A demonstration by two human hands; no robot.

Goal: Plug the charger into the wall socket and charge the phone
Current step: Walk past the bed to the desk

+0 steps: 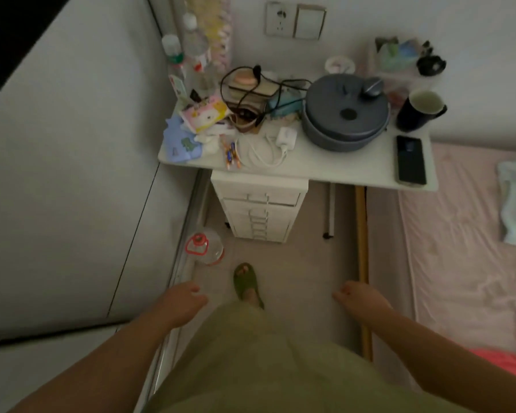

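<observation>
I stand before a cluttered white bench, my left hand and right hand both loose and empty at my sides. The white charger, its cable coiled, lies mid-bench; the phone rests near the right edge. I should lift the charger by its body, uncoil the cable first, then reach the wall socket above.

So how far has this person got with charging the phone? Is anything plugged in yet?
Nothing looks done yet. The white charger and its coiled cable lie on the table, not in the wall socket. The phone lies at the table's right end with no cable attached. Both the left hand and right hand hang empty, short of the table. Still left: pick up the charger, plug it in, connect the phone.
</observation>
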